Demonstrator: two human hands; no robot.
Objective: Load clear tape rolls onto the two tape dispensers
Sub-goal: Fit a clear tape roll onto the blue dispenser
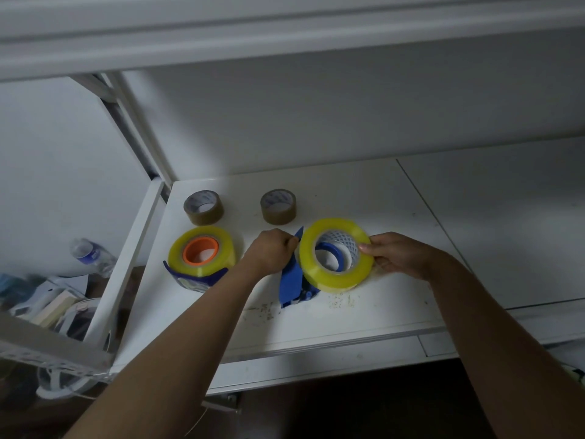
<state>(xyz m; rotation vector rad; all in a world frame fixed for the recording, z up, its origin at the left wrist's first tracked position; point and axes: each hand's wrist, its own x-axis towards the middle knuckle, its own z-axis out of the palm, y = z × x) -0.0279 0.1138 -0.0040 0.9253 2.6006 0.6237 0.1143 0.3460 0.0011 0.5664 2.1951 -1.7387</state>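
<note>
My left hand (273,248) pinching the blue dispenser (292,278), right hand (394,255) gripping the clear tape roll (335,277) on it, second loaded dispenser (198,278) left of both hands

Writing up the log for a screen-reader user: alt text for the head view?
A person's right hand holds a clear tape roll at a blue dispenser gripped by the left hand on a white shelf. A second clear roll sits on another dispenser to the left; two brown rolls stand behind.

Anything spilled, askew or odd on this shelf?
Yes: small dark specks lie scattered on the white shelf in front of the blue dispenser, like crumbs or debris. What they are cannot be told.
</note>
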